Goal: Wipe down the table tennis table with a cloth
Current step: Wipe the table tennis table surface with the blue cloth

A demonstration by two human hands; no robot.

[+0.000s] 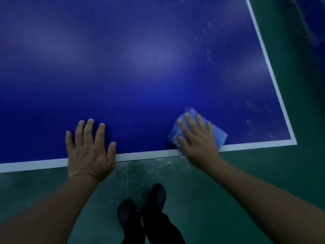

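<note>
Fingers [189, 124] of both hands lie straight, right pressing cloth [218, 133] on table [140, 67].

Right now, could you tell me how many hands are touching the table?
2: the left hand rests flat at the blue table's near edge; the right hand presses the light-blue cloth near its corner.

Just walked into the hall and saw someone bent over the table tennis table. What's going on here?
A person is wiping the blue table tennis table near its right corner. The right hand presses a folded light blue cloth flat against the surface beside the white edge line. The left hand lies flat on the near edge with spread fingers, holding nothing. Whitish smudges show along the right side. The person's dark perforated shoes stand on the green floor.
</note>
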